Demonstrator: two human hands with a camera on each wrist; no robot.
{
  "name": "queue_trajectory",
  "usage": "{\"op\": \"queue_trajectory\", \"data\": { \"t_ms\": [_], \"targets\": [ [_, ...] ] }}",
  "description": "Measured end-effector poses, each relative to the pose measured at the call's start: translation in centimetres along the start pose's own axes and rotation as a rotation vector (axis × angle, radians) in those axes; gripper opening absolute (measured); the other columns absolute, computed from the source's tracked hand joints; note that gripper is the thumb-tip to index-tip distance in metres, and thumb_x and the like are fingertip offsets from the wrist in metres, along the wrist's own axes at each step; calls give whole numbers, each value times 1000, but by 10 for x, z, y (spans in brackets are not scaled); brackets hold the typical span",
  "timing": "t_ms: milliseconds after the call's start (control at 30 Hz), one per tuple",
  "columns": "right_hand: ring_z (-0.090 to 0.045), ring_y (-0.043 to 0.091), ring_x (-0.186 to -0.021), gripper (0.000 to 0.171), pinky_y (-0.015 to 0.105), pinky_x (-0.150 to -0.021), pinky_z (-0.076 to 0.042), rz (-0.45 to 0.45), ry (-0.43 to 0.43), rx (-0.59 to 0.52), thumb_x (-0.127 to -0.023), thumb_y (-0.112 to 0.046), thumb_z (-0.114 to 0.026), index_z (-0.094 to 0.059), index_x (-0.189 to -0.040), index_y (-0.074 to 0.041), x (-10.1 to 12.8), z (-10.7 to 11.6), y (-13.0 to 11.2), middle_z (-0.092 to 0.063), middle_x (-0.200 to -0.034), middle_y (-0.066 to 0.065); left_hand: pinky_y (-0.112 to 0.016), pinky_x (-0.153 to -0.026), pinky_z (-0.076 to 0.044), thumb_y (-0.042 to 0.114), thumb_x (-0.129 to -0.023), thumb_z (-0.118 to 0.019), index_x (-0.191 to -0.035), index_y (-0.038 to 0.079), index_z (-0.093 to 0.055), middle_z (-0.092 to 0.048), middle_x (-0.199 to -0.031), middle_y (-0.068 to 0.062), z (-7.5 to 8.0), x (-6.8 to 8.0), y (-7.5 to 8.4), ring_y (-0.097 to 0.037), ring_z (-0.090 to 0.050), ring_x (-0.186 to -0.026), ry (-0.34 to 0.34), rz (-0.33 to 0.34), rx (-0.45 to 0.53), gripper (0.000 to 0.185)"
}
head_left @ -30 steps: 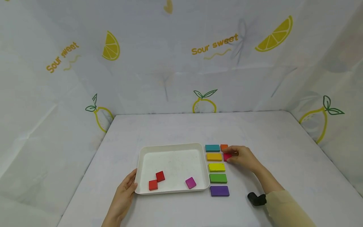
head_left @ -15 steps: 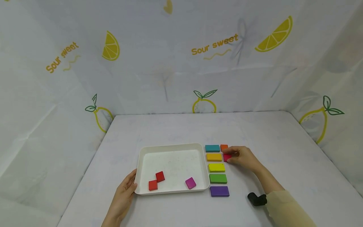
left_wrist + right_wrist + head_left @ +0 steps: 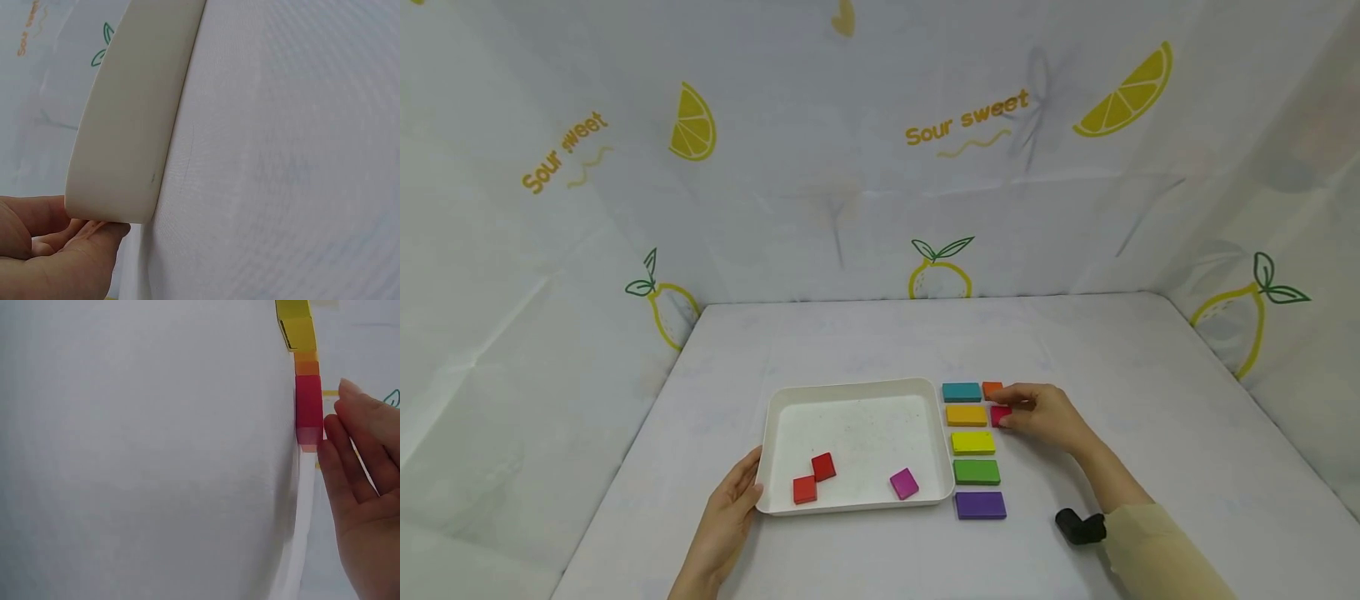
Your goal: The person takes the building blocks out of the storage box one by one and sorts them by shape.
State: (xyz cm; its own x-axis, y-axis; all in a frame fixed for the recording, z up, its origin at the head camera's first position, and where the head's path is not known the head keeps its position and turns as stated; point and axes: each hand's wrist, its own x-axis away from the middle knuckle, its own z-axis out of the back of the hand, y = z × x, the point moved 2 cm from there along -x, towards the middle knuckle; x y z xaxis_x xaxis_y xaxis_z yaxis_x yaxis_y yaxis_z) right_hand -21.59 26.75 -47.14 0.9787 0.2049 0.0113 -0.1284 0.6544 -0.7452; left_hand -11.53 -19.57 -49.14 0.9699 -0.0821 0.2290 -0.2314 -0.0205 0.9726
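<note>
My left hand (image 3: 724, 515) holds the left end of a white tray (image 3: 857, 389), fingers against its side wall and thumb by the front corner. In the left wrist view the hand (image 3: 69, 250) meets the tray's end (image 3: 125, 144). Two red blocks (image 3: 805, 489) and a magenta block (image 3: 905, 483) lie in the tray. My right hand (image 3: 1043, 414) is at a pink block (image 3: 999, 415) on the table, thumb on its near side. In the right wrist view this hand (image 3: 369, 469) has a fingertip by the pink block's (image 3: 309, 403) edge; its thumb is apart from it.
An orange block (image 3: 992, 389) sits behind the pink one, partly covered by the fingers. Along the tray's right side runs a column of blocks: teal (image 3: 962, 392), amber (image 3: 966, 415), yellow (image 3: 973, 442), green (image 3: 977, 472) and purple (image 3: 981, 505). A lemon-patterned cloth hangs around.
My right hand has risen very slightly over the pink block. The left hand, the tray and the blocks stay where they were.
</note>
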Motion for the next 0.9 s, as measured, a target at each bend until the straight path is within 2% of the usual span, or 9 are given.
{"op": "queue_trajectory", "data": {
  "t_ms": [133,333,467,667,733,900],
  "targets": [
    [-62,36,-121,32,41,-97,-57,-3,1,-95,-89,-15,-72,-70,-121,-13,3,2,-10,-71,-123,11,-1,-96,-40,2,-104,-35,-157,6,-17,-15,-166,-17,0,0,0,-30,-17,-152,4,3,-4,56],
    [-64,36,-115,34,27,-93,-58,122,-80,-196,-87,-11,-74,-69,-120,-7,6,-12,-41,-70,-123,16,-2,-96,-40,4,-104,-39,-157,4,-18,-15,-166,-20,1,0,0,-33,-17,-152,1,-20,-16,57],
    [-65,38,-114,34,30,-94,-58,198,-198,-270,-85,-10,-76,-70,-118,-6,6,-35,-64,-70,-122,18,-2,-96,-41,5,-103,-40,-157,4,-19,-15,-165,-21,2,0,-2,-31,-18,-151,3,-16,-18,58],
    [-65,40,-116,35,52,-99,-52,291,-372,-358,-83,-1,-76,-70,-117,-3,0,-64,-89,-70,-122,19,-2,-96,-41,3,-103,-39,-157,5,-20,-17,-165,-20,1,-1,-3,-32,-19,-151,16,-16,-14,57],
    [-65,38,-116,35,53,-100,-52,297,-424,-352,-83,-1,-75,-70,-117,-2,-4,-70,-95,-71,-121,18,-2,-96,-40,3,-104,-39,-157,4,-18,-16,-165,-21,1,0,-2,-33,-18,-151,10,-23,-15,57],
    [-66,33,-116,35,46,-103,-52,278,-542,-285,-82,0,-75,-71,-116,-4,-13,-80,-105,-72,-120,14,-2,-96,-40,3,-104,-38,-157,5,-18,-15,-166,-20,0,1,-1,-32,-18,-151,-2,-17,-12,56]
  ]
}}
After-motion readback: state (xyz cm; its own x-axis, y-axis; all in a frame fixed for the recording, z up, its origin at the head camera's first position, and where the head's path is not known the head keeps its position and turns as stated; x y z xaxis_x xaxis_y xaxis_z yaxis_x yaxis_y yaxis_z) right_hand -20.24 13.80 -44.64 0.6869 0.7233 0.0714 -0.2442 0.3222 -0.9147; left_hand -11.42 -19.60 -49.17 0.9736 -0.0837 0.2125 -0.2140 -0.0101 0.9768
